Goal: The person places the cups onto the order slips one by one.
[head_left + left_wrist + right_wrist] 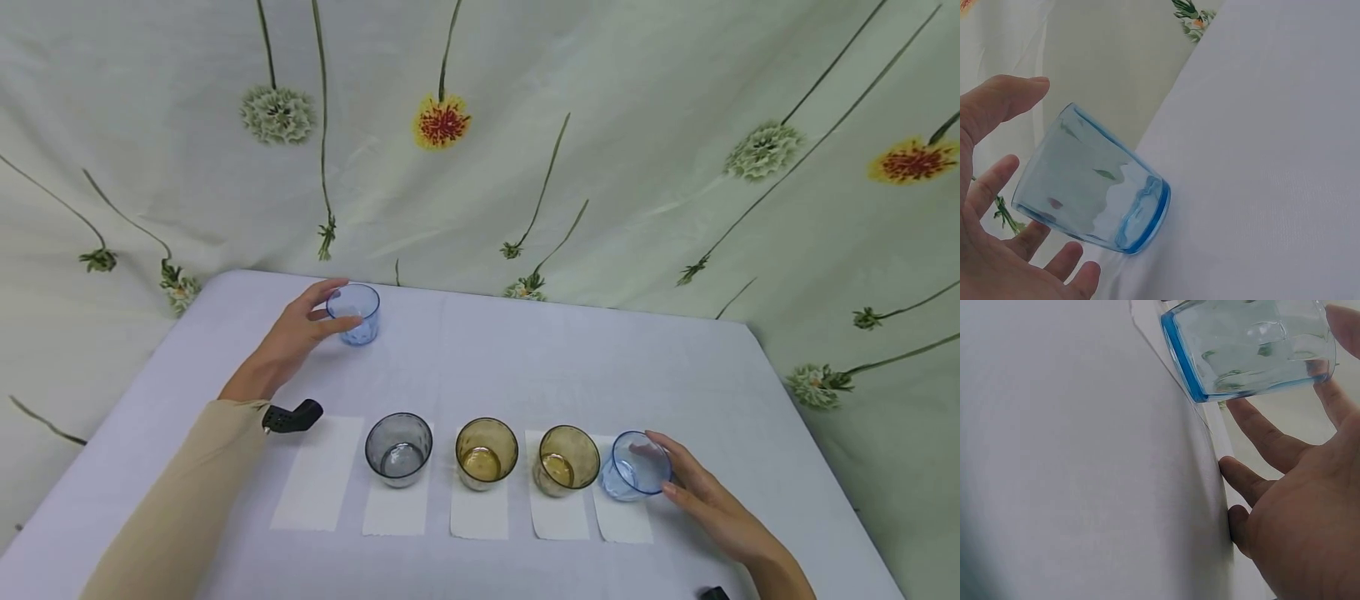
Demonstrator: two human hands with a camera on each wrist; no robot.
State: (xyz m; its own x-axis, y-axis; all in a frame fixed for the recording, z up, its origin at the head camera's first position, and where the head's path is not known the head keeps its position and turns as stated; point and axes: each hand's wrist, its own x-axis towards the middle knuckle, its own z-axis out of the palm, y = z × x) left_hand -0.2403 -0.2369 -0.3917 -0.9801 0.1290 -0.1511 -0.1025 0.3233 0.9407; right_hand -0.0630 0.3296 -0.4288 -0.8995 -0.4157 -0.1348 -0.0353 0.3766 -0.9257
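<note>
At the far left of the table stands a clear blue glass (362, 330). My left hand (303, 327) reaches around its near side with fingers spread. In the left wrist view a gap shows between the thumb (1029, 90) and this glass (1094, 181). At the right end of the row, another blue glass (619, 483) is upright on a white paper strip. My right hand (708, 500) holds it lightly at the rim between thumb and fingers. In the right wrist view a fingertip shows through the wall of this glass (1254, 347), and the other fingers are loosely extended.
Left of the right-hand glass stand two amber glasses (567, 458) (486, 454) and a grey glass (398, 450), each on a paper strip. A bare paper strip (318, 475) lies at the left end. Behind the white-covered table (525, 358) hangs a flowered curtain (637, 167).
</note>
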